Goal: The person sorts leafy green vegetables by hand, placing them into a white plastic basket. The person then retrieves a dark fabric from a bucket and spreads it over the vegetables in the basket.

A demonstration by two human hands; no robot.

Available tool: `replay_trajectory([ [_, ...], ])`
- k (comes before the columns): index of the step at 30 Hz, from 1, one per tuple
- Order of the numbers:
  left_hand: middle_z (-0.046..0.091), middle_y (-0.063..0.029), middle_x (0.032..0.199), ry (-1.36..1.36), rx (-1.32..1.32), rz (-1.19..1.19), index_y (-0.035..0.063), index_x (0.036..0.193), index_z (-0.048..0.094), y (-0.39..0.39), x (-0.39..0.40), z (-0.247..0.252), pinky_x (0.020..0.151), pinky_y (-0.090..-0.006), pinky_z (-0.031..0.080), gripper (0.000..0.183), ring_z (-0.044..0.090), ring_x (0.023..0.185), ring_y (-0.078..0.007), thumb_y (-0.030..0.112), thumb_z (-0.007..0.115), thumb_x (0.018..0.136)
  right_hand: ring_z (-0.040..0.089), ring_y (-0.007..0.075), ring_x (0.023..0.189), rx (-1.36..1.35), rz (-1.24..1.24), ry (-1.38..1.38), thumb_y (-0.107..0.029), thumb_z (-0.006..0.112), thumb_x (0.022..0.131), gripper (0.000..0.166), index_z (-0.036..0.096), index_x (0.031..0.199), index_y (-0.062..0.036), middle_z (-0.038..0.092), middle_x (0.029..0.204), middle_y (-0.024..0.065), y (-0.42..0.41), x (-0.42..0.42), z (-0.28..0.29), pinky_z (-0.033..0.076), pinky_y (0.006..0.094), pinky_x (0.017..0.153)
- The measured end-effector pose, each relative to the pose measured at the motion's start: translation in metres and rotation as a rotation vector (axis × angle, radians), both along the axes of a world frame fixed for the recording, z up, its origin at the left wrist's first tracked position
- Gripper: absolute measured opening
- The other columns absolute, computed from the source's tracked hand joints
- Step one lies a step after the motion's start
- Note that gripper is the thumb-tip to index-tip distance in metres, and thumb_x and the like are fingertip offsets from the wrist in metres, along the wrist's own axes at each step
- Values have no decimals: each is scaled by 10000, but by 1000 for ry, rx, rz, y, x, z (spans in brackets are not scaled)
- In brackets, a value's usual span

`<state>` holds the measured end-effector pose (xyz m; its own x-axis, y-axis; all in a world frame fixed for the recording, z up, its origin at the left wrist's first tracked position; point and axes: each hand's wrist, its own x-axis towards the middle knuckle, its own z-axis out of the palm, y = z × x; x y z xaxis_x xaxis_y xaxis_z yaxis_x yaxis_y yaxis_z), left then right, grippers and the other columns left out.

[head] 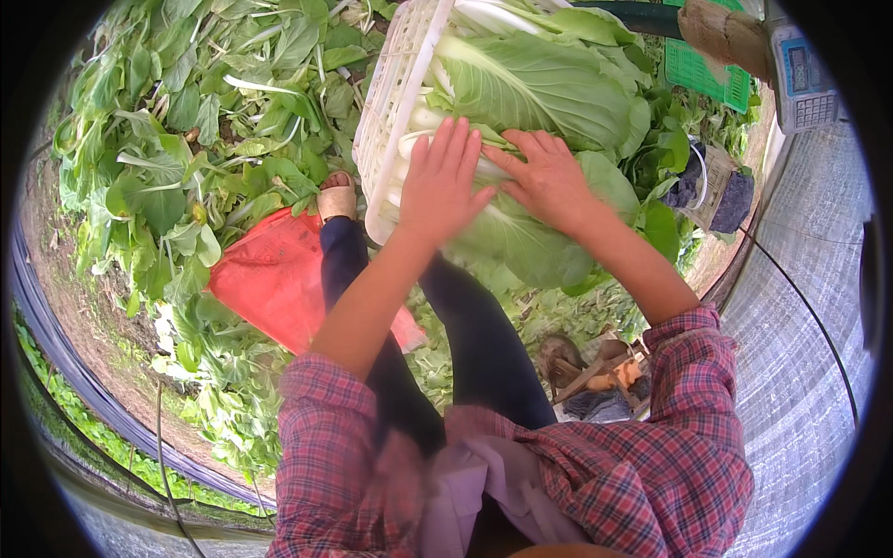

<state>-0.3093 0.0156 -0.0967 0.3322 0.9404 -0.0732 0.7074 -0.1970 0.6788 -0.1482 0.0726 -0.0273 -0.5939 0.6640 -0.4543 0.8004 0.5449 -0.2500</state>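
Observation:
A white plastic crate [391, 118] stands before me, filled with large leafy greens [537, 91] that have thick pale stalks. The broad leaves spill over its right side. Palm down, my left hand [446, 185] lies on the pale stalks near the crate's left wall, its thumb spread to the side. My right hand [548, 178] rests on the leaves just to the right, fingers apart and pointing towards the left hand. Both hands touch the greens and grip nothing that I can see. What lies under the palms is hidden.
Loose leaves [167, 160] cover the ground at left. A red plastic sack [272, 279] lies by my foot. At right are a digital scale [806, 77], a green plastic basket [739, 87] and a container with a white handle [711, 192]. A small wooden stool [607, 370] is near my right elbow.

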Motion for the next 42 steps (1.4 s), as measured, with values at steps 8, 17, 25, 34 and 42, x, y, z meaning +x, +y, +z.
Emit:
replay_trajectory([
  [8,250,-153,1372,83,-49,70,16,1320,243,-7,19,-24,1026,-471,138,743,210,1280,-305,407,546,765,174,257,1294,88,-118,-113,-460,591,696,664,376,1281,-230,233,1395,61,-57,20,-16,91,533,1020],
  [17,320,-169,1321,72,-23,-14,3,1282,295,12,14,-17,1013,-448,199,657,282,1233,-328,316,573,775,152,261,1305,61,-173,70,-418,584,712,640,360,1287,-249,219,1403,64,-52,39,-40,92,540,1020],
  [25,423,-106,1236,239,295,-359,85,1266,325,136,-13,7,978,-427,290,728,418,1118,-288,105,685,634,168,255,1305,104,-386,16,-256,607,686,524,484,1184,-148,268,1379,74,-67,-8,15,98,575,1007],
  [34,504,-74,973,253,277,-623,93,1220,363,175,-10,-1,931,-393,341,849,494,935,-254,100,760,471,306,175,1247,364,-565,130,-165,575,665,435,546,1098,-133,378,1317,8,-123,-6,-18,175,515,1006],
  [42,508,-96,946,194,132,-770,66,1140,406,187,-2,2,774,-389,437,765,475,922,-309,48,740,453,340,159,1221,360,-654,201,-136,546,657,462,520,1117,-120,379,1322,-3,-139,-9,-26,186,489,1007],
])
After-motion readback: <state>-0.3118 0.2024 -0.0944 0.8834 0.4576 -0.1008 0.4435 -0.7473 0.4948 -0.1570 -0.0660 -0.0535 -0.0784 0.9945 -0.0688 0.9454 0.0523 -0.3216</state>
